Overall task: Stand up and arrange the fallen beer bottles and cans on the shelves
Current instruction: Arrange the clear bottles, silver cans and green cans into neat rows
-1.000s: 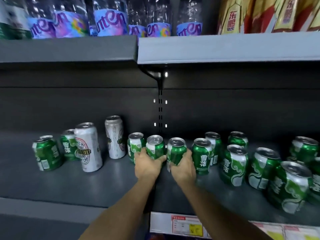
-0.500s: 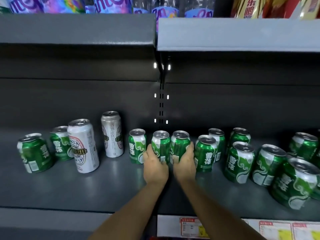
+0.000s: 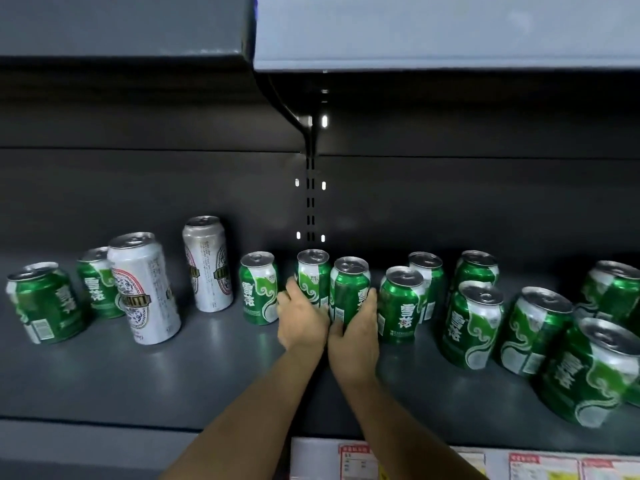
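both hands pushed deeper, each gripping an upright green can

A slotted upright is seen at the centre of the frame, set into the dark grey back panel of a shop display unit. A black curved bracket is shown running from the top of that upright up to an upper tier, whose pale grey right-hand board is lit more brightly than the darker board at upper left. Small bright spots are caught beside the slots. Along the bottom edge at lower right, a strip of price labels is partly shown, printed in red and yellow on white; their text cannot be read.
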`<action>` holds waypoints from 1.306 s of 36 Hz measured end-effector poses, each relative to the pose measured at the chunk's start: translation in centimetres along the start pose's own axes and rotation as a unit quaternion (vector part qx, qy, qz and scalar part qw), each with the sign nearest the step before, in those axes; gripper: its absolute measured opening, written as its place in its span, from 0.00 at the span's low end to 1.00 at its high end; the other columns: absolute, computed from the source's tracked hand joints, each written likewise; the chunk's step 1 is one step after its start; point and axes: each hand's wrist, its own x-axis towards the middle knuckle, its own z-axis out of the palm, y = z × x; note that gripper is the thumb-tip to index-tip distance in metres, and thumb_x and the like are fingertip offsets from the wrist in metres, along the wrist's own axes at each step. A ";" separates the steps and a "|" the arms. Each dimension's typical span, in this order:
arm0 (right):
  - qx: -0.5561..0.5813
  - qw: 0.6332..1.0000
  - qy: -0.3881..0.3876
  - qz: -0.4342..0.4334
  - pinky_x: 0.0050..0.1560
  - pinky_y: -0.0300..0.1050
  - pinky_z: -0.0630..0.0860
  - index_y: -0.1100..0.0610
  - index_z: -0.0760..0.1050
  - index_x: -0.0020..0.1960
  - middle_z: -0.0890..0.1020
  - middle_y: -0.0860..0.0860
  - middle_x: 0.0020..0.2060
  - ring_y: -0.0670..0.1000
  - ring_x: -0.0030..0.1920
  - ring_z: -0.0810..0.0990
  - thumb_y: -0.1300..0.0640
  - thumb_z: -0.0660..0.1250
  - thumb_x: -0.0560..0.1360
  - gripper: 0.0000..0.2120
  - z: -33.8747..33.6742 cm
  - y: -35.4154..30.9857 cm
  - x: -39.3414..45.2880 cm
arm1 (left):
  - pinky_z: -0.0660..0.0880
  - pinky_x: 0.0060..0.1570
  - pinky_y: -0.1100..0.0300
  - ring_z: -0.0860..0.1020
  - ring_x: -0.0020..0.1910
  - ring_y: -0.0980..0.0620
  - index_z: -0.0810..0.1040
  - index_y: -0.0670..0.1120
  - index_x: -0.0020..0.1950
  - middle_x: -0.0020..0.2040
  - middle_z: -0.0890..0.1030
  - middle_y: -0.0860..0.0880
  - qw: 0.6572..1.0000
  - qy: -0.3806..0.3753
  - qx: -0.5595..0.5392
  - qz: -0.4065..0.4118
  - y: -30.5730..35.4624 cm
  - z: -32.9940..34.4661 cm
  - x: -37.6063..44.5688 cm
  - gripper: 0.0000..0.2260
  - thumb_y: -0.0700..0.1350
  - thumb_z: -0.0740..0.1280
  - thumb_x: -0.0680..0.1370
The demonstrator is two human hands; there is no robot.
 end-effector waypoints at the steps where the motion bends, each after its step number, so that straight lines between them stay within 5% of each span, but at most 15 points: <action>1: 0.006 1.000 -0.002 0.004 0.72 0.44 0.58 0.59 0.44 0.79 0.58 0.55 0.77 0.53 0.76 0.56 0.64 0.64 0.76 0.39 0.1 0.0 0.1 | 0.71 0.54 0.48 0.69 0.65 0.42 0.57 0.44 0.76 0.66 0.68 0.41 1.000 -0.004 -0.019 0.003 -0.2 0.1 0.1 0.32 0.42 0.68 0.76; 6: 0.037 0.999 -0.018 0.015 0.71 0.36 0.50 0.60 0.42 0.79 0.54 0.55 0.78 0.51 0.78 0.52 0.63 0.65 0.76 0.40 0.3 0.0 1.3 | 0.72 0.52 0.52 0.76 0.58 0.42 0.59 0.46 0.75 0.63 0.75 0.42 0.996 -0.003 -0.086 0.014 -0.8 0.2 0.1 0.28 0.38 0.63 0.77; 15: 0.063 0.997 -0.028 0.041 0.74 0.40 0.49 0.62 0.41 0.79 0.51 0.56 0.79 0.52 0.78 0.50 0.64 0.64 0.77 0.39 0.2 -0.4 1.0 | 0.71 0.53 0.54 0.74 0.59 0.44 0.60 0.45 0.74 0.66 0.70 0.44 0.996 -0.006 -0.089 0.022 -0.6 -0.4 -0.7 0.27 0.37 0.64 0.77; 20: 0.166 0.983 0.080 0.024 0.71 0.40 0.56 0.59 0.55 0.77 0.62 0.55 0.75 0.52 0.75 0.59 0.69 0.64 0.74 0.34 0.3 -3.1 -2.1 | 0.72 0.47 0.56 0.74 0.55 0.52 0.68 0.49 0.66 0.56 0.72 0.53 0.992 0.070 -0.095 0.033 -1.2 -2.4 -1.5 0.20 0.40 0.66 0.76; 23: 0.183 0.974 0.105 -0.080 0.66 0.43 0.61 0.59 0.68 0.69 0.72 0.53 0.66 0.52 0.68 0.65 0.64 0.64 0.71 0.26 1.2 -5.3 -4.2 | 0.71 0.45 0.57 0.73 0.50 0.54 0.69 0.51 0.59 0.51 0.72 0.55 0.982 0.149 -0.105 0.044 -1.4 -4.7 -1.9 0.13 0.41 0.64 0.76; 26: 0.166 0.975 0.045 -0.144 0.63 0.42 0.63 0.60 0.72 0.65 0.76 0.52 0.61 0.52 0.63 0.70 0.52 0.61 0.71 0.24 3.0 -7.3 -5.0 | 0.72 0.45 0.54 0.73 0.52 0.52 0.70 0.50 0.58 0.51 0.71 0.54 0.967 0.230 -0.103 0.035 -2.4 -7.5 -1.8 0.13 0.40 0.65 0.75; 29: 0.132 0.974 -0.055 -0.177 0.62 0.44 0.67 0.59 0.72 0.65 0.77 0.53 0.60 0.55 0.63 0.73 0.66 0.64 0.71 0.22 4.9 -8.6 -4.7 | 0.71 0.53 0.49 0.71 0.59 0.46 0.70 0.44 0.64 0.57 0.73 0.47 0.947 0.303 -0.096 0.036 -4.5 -10.5 -1.4 0.19 0.40 0.69 0.74; 32: 0.084 0.974 -0.122 -0.171 0.64 0.43 0.66 0.58 0.69 0.69 0.75 0.53 0.64 0.53 0.66 0.72 0.66 0.64 0.75 0.23 6.6 -9.9 -4.5 | 0.66 0.61 0.47 0.69 0.63 0.41 0.69 0.39 0.68 0.62 0.72 0.41 0.936 0.345 -0.071 0.012 -6.8 -13.4 -0.9 0.26 0.41 0.72 0.72; 39: 0.059 0.978 -0.188 -0.060 0.64 0.49 0.71 0.58 0.64 0.72 0.74 0.55 0.67 0.57 0.65 0.74 0.57 0.63 0.78 0.24 12.3 -13.0 -4.1 | 0.64 0.65 0.43 0.64 0.69 0.38 0.62 0.41 0.75 0.69 0.68 0.38 0.958 0.269 -0.091 -0.047 -11.3 -16.4 2.4 0.39 0.50 0.76 0.70; 43: 0.082 0.986 -0.145 -0.013 0.68 0.51 0.68 0.60 0.59 0.75 0.70 0.57 0.70 0.58 0.68 0.71 0.59 0.65 0.77 0.28 15.8 -14.3 -3.6 | 0.66 0.64 0.46 0.64 0.70 0.42 0.59 0.44 0.76 0.71 0.67 0.42 0.974 0.194 -0.115 -0.035 -13.3 -17.1 4.5 0.40 0.49 0.76 0.71; 47: 0.066 0.993 -0.090 0.024 0.73 0.52 0.60 0.62 0.49 0.78 0.60 0.58 0.76 0.58 0.74 0.61 0.57 0.66 0.77 0.37 18.0 -15.4 -2.4 | 0.74 0.57 0.47 0.72 0.63 0.46 0.65 0.49 0.71 0.62 0.74 0.49 0.976 0.157 -0.149 -0.008 -14.5 -17.2 5.9 0.37 0.55 0.77 0.67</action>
